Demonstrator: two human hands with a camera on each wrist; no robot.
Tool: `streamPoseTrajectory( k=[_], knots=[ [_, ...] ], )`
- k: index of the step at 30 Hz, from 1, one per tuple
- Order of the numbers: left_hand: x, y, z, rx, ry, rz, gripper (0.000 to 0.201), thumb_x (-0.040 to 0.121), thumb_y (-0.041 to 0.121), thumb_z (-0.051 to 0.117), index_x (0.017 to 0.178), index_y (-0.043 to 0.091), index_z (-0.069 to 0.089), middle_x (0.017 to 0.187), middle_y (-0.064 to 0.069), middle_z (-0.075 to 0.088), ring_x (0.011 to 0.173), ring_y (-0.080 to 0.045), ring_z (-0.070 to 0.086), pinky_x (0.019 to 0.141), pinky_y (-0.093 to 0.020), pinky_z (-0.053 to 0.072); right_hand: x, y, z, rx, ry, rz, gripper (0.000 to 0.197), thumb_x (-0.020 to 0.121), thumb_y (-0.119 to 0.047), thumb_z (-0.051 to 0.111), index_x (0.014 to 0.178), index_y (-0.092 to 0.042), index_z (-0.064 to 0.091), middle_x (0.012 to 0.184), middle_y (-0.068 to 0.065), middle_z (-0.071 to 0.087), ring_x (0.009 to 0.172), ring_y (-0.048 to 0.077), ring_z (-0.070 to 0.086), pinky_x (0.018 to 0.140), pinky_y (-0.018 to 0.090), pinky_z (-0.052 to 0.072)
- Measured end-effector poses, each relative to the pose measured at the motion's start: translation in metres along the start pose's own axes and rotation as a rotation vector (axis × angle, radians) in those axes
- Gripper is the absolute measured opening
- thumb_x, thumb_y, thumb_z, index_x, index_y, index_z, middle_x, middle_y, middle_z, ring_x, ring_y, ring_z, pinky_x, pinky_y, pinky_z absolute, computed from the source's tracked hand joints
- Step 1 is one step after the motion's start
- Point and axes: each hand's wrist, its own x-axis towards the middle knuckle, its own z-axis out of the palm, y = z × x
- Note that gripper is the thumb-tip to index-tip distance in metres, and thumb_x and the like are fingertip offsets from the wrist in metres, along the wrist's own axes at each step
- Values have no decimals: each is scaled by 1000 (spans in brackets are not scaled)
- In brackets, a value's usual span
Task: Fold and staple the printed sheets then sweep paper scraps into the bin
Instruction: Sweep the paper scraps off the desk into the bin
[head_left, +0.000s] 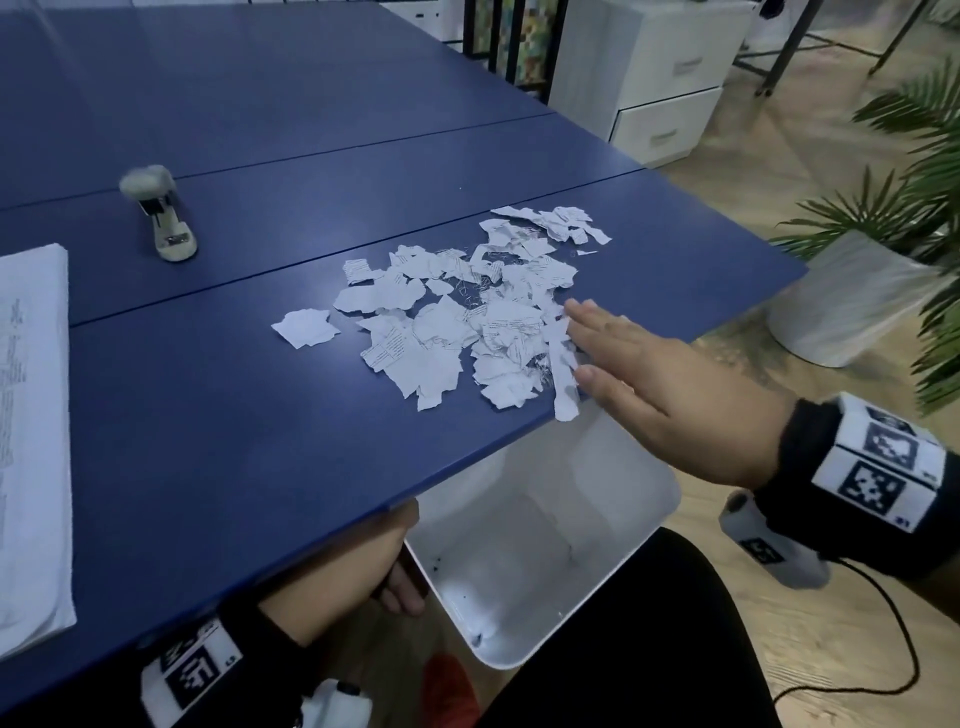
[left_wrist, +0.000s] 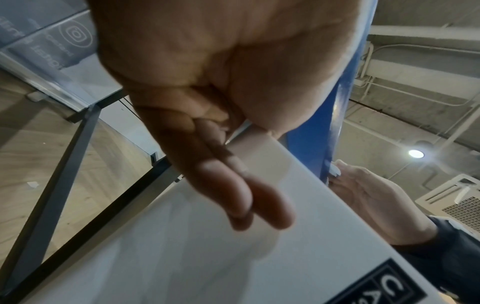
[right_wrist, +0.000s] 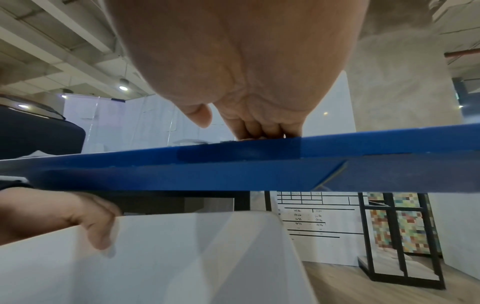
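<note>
left hand (head_left: 374, 561) low and close under the blue table (head_left: 208, 415), fingers gripping the rim of the white bin (head_left: 649, 499) to hold it below the edge as a catcher. printed sheets (head_left: 31, 441) sit far left, out of the way. paper scraps (head_left: 457, 317) are heaped above the bin. right hand (head_left: 660, 395) lies flat, fingers straight, against the pile, looks ready to rake. stapler (head_left: 161, 218) stands well back.

Head view high, facing down onto table (head_left: 182, 415); wrist views close, low, share bin (right_wrist: 182, 257)

Left hand (left_wrist: 221, 72) pinching white bin (left_wrist: 182, 257), fingers (left_wrist: 228, 191) flat on wall, blue table (left_wrist: 311, 127) beyond
</note>
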Motion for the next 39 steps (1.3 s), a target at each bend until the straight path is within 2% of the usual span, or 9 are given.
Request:
streamPoseTrajectory(
  k=[3, 7, 13, 19, 24, 27, 31, 35, 39],
  knots=[
    [-6, 2, 0, -31, -8, 26, 61, 83, 54, 38, 72, 0, 64, 58, -15, 68, 64, -33, 66, 67, -37, 51, -13, -8, 8, 24, 22, -58, 64, 104, -49, 26, 158, -15, 36, 173, -2, 18, 160, 0, 6, 126, 14, 3],
    [-14, 8, -1, 23, -77, -89, 79, 99, 56, 22, 58, -1, 58, 38, 1, 60, 32, -4, 57, 44, -16, 46, -31, -20, 14, 19, 32, -116, 64, 106, -47, 29, 162, -16, 33, 172, -2, 24, 160, 2, 10, 129, 22, 7],
    [-26, 18, -2, 10, -85, -89, 75, 102, 48, 19, 60, -1, 56, 33, 1, 57, 27, -2, 54, 33, -9, 42, -61, -32, 20, 58, 39, -223, 59, 107, -41, 35, 159, -13, 39, 171, -4, 27, 159, 3, 16, 129, 31, 19],
    [-31, 21, -2, 17, -83, -104, 77, 102, 49, 20, 62, -6, 55, 34, 1, 59, 29, -3, 56, 38, -12, 44, -65, -40, 9, 81, 129, -327, 48, 107, -35, 44, 147, -14, 57, 157, -5, 52, 151, 7, 41, 121, 38, 37],
    [-40, 28, 4, -100, 135, 9, 43, 102, 27, 36, 116, -9, 54, 46, -17, 60, 30, -18, 56, 35, -19, 45, -24, -78, 10, -167, 135, -420, 64, 106, -49, 40, 157, -11, 42, 168, 4, 37, 159, 18, 25, 128, 48, 21],
    [-39, 24, 6, -28, 168, 3, 43, 102, 22, 40, 77, -5, 62, 35, -6, 55, 22, -7, 48, 32, -14, 39, 0, -98, 29, -327, 97, -469, 79, 102, -62, 38, 159, -8, 37, 170, 8, 31, 161, 23, 18, 128, 53, 11],
    [-34, 14, -2, -29, 17, -34, 84, 103, 41, 28, 34, 7, 62, 32, 3, 56, 25, -1, 51, 33, -9, 40, 5, -78, 34, -391, 61, -425, 85, 101, -68, 33, 163, -9, 29, 171, 7, 29, 161, 22, 16, 128, 58, 9],
    [-28, 9, -4, -9, -46, -83, 94, 101, 53, 21, 28, 13, 64, 36, 5, 58, 29, 0, 54, 40, -11, 43, -6, -40, 16, -309, 86, -389, 78, 103, -65, 28, 164, -15, 26, 173, 0, 23, 162, 17, 13, 129, 55, 10],
    [-24, 8, -3, -27, -56, -96, 92, 99, 56, 23, 29, 11, 64, 39, 3, 60, 32, -4, 56, 53, -22, 44, 5, -24, 2, 61, 91, -172, 76, 101, -64, 28, 165, -23, 23, 173, -11, 16, 160, 2, 8, 131, 39, 16]
  ],
)
